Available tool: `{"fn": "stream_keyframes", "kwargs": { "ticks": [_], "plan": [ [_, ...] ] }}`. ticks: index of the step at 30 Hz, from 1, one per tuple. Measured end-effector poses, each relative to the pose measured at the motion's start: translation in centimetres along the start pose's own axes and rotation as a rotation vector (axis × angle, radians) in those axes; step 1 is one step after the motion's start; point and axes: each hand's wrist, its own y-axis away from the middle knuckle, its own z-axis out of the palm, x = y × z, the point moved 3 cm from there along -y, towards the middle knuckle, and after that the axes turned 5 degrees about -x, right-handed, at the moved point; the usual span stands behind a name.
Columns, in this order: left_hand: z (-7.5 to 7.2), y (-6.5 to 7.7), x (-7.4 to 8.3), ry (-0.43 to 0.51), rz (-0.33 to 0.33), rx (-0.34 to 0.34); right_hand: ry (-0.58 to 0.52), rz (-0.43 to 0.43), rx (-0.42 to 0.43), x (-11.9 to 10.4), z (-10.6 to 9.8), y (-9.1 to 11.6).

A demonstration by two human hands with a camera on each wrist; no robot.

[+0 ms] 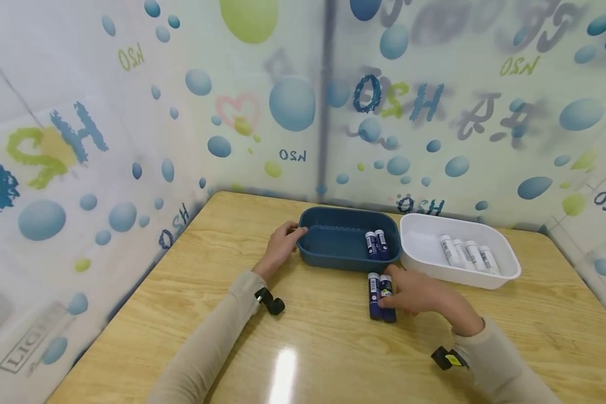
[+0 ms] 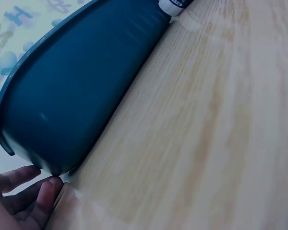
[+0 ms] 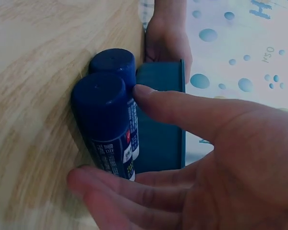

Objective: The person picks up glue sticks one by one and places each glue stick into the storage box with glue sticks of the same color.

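Two dark blue glue sticks with white ends lie side by side on the table, in front of a dark blue tray. My right hand is over the right-hand stick. Its thumb lies across the top by the blue caps, and its loosely bent fingers spread along the right side. At the tray's left end, my left hand holds the rim and outer wall. In the left wrist view, its fingers bend against the tray's lower corner. Two more blue sticks lie inside the tray's right end.
A white tray stands just right of the blue one and holds several white sticks. Behind both trays rises a patterned wall; another wall is on the left. The wooden table extends toward me.
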Motion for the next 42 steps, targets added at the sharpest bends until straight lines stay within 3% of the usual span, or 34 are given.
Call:
{"fn": "stream_keyframes", "kwargs": {
  "ticks": [9, 22, 42],
  "plan": [
    [0.2, -0.1, 0.3, 0.005, 0.007, -0.006, 0.011, -0.021, -0.012, 0.7, 0.1, -0.3],
    [0.2, -0.5, 0.8, 0.007, 0.006, -0.020, -0.089, -0.013, -0.067, 1.1, -0.1, 0.0],
    [-0.1, 0.2, 0.0, 0.014, -0.001, -0.002, -0.147, -0.007, -0.091, 1.4, 0.1, -0.4]
  ]
}}
